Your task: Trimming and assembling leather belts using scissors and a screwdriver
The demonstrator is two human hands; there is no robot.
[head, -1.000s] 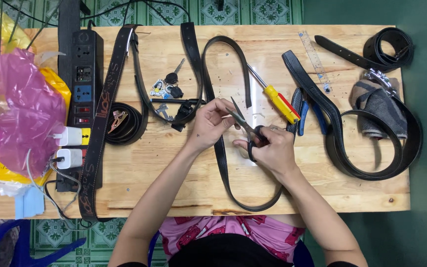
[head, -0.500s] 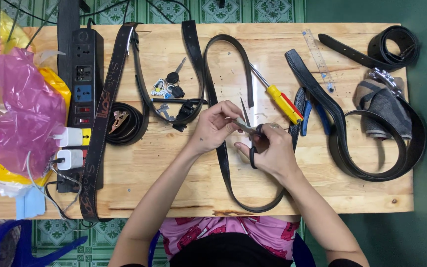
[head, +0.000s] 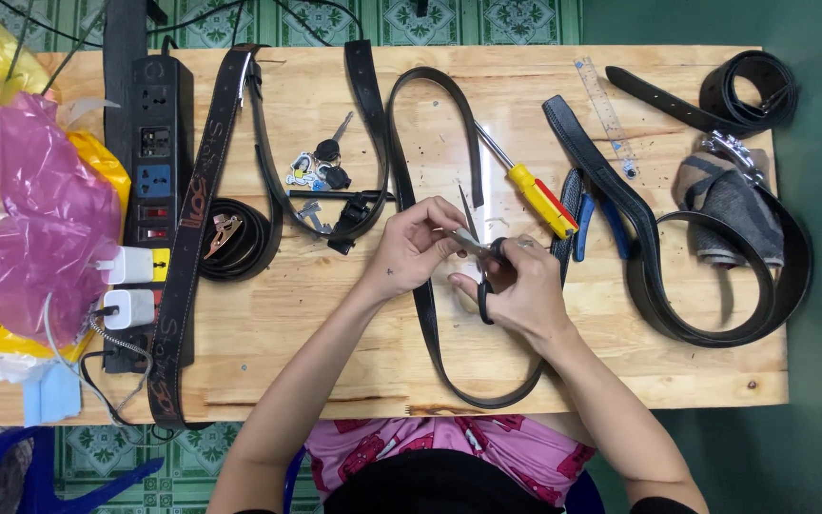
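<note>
- Scissors have swung from tilted to blades pointing 12 o'clock.
- Right hand grasps the handles; left hand pinches the black belt at table centre.
- Yellow screwdriver at 2 o'clock.

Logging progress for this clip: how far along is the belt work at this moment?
Done: nothing visibly finished; the long black belt looks uncut. In hand: the right hand holds scissors, and the left hand is at the blades over that belt. Left: any cutting; the screwdriver and pliers lie unused.
</note>
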